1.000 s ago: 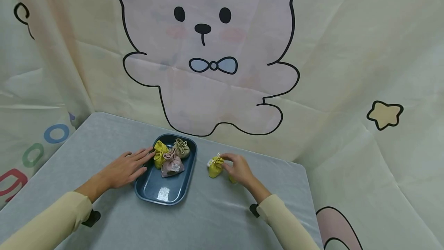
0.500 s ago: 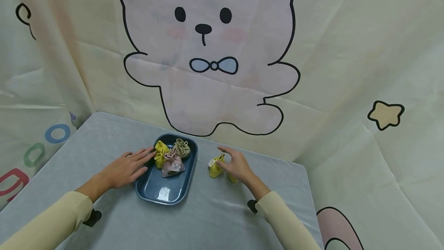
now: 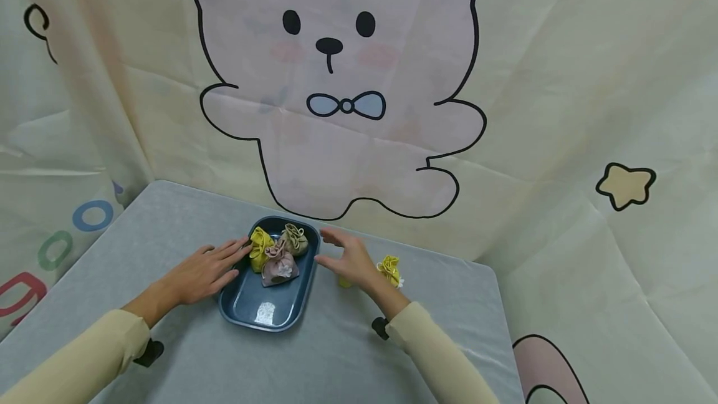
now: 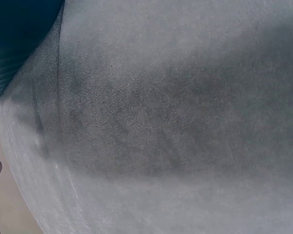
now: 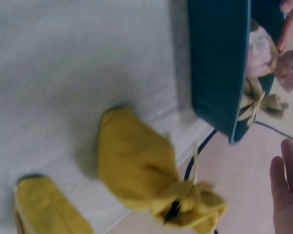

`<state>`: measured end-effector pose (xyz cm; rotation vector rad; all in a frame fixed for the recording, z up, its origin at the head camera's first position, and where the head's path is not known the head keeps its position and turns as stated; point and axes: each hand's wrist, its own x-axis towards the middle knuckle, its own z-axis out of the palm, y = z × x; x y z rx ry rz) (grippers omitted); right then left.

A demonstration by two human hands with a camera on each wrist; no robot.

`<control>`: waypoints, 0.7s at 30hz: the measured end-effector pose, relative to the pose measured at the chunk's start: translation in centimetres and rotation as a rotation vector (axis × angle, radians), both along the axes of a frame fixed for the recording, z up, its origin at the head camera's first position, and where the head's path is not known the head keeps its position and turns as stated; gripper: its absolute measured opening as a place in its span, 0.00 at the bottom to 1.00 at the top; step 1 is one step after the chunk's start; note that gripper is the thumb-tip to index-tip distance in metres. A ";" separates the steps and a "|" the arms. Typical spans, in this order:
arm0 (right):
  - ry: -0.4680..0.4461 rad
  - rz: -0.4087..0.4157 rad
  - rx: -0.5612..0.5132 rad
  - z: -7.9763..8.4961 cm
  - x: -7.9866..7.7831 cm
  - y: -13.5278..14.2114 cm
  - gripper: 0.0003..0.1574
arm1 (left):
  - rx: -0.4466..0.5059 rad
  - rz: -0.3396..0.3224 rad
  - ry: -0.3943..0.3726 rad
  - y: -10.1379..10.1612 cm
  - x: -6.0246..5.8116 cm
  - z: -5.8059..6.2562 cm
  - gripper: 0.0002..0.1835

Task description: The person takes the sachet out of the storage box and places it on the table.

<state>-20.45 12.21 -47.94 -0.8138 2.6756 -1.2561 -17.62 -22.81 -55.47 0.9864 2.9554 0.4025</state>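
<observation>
The left hand [image 3: 204, 273] lies flat with straight fingers reaching across the left rim of the blue tray [image 3: 255, 317], their tips right beside a yellow drawstring pouch [image 3: 259, 249]; whether they touch it, I cannot tell. That pouch sits toward the tray's far left, bunched against a pink drawstring pouch [image 3: 278, 269] and an olive drawstring pouch [image 3: 294, 240], so all 3 crowd the far half and the near half shows bare blue floor. The right hand [image 3: 353, 259] is opened wide, thumb parted from the fingers with nothing between them, just beside the tray's right rim. Beneath it, mostly hidden in the head view, is a second yellow pouch [image 5: 134, 161], which the right wrist view shows outside the tray, with a strip of grey cloth between it and the tray wall. A third yellow pouch [image 3: 389, 269] rests farther right, just past the right forearm, between it and the right edge of the surface [image 3: 336, 360]. The tray's far rim comes close to the back edge, where the fabric backdrop [image 3: 348, 161] hangs and leaves little depth behind. There is more room in front of the tray, where the cloth runs toward the person, and between the sleeves [image 3: 90, 354].
</observation>
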 end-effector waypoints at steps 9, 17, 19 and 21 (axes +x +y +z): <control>-0.070 0.036 -0.007 -1.1 0.8 -3.9 0.35 | 0.013 -0.006 0.009 -0.1 0.1 0.1 0.31; -0.104 0.037 -0.014 -1.7 1.0 -5.7 0.34 | 0.010 0.006 0.013 -0.1 0.1 0.0 0.31; -0.093 0.034 0.010 -2.1 0.9 -5.9 0.33 | 0.002 0.009 0.011 -0.1 0.0 -0.1 0.31; -0.083 0.028 0.034 -2.5 0.9 -6.1 0.33 | -0.003 0.009 0.012 -0.1 0.0 -0.2 0.30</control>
